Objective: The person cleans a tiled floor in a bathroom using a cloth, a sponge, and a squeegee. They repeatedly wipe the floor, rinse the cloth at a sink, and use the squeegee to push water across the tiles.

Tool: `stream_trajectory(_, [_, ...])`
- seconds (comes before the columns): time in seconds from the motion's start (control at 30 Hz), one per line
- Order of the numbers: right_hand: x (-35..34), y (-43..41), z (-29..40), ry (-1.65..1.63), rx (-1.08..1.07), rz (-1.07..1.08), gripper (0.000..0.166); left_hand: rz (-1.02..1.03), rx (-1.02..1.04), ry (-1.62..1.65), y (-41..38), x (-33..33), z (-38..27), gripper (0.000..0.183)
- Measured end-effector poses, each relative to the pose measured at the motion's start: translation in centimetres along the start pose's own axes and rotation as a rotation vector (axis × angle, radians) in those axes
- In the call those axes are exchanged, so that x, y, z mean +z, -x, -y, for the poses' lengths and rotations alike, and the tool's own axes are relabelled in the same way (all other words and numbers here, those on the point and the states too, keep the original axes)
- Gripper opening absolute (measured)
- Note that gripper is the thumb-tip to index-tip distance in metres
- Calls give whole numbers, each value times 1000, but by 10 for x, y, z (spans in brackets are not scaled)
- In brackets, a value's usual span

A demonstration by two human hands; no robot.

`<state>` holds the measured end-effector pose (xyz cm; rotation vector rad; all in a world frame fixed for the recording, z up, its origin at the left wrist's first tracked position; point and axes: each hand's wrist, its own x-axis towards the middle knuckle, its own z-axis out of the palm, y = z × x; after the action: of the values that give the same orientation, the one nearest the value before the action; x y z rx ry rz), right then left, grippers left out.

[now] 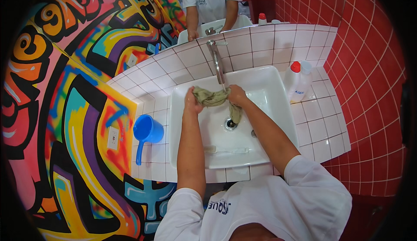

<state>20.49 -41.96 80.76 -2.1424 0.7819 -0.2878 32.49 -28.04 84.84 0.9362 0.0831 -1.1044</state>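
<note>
A wet olive-green cloth is stretched between my two hands over the white ceramic sink. My left hand grips its left end. Bunched cloth fills my right hand, and a loose end hangs below it towards the metal drain. Just above the cloth, beside my right hand, is the spout of the chrome faucet, with a thin stream of water coming from it. A white-handled brush lies in the sink near its front edge, partly hidden by my left forearm.
A blue plastic dipper stands on the tiled counter left of the sink. On the right are a white plastic bottle with a red cap and a pale cup-like item behind it. A mirror rises behind the faucet.
</note>
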Motion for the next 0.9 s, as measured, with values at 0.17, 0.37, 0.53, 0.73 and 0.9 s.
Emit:
stream_trajectory(0.17, [5, 3, 23, -723, 92, 57, 24, -326, -204, -658, -7, -9, 50, 57])
stream_trajectory(0.37, [-14, 8, 2, -1556, 107, 266, 27, 349, 106, 287, -27, 14, 87, 54])
stream_trajectory(0.53, [-28, 26, -14, -802, 339, 134, 45, 105, 184, 161, -59, 2, 80, 41])
stream_trajectory(0.73, [-20, 37, -3, -1141, 677, 287, 68, -212, 728, -751, -31, 34, 82, 39])
stream_trajectory(0.9, [39, -1, -26, -1994, 407, 390, 70, -128, 867, -1188, -5, 55, 84, 30])
